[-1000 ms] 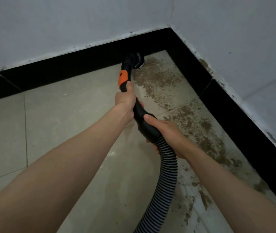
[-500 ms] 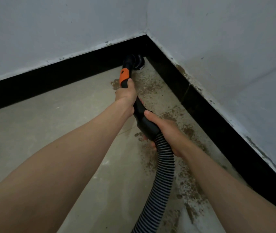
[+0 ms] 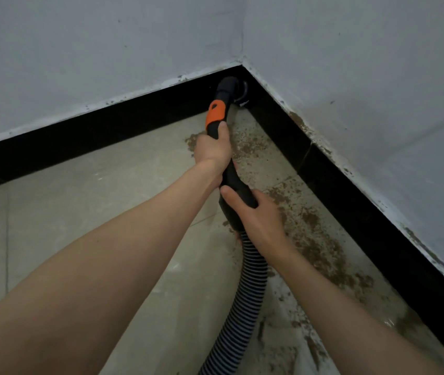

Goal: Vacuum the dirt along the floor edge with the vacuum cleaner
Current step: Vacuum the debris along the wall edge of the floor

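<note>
White walls (image 3: 80, 44) meeting in a corner, black skirting (image 3: 350, 190) along both. Beige floor tiles (image 3: 85, 212) below, with brown dirt (image 3: 312, 239) strewn beside the right-hand skirting, from the corner toward the near edge. Ribbed vacuum hose (image 3: 245, 307) rising from the bottom edge into a black curved handle (image 3: 233, 182) with an orange collar (image 3: 215, 113). Nozzle (image 3: 238, 92) pushed into the corner, against the skirting. Left hand (image 3: 212, 150) wrapped round the handle just below the collar. Right hand (image 3: 256, 217) gripping the handle's base where the hose joins.
</note>
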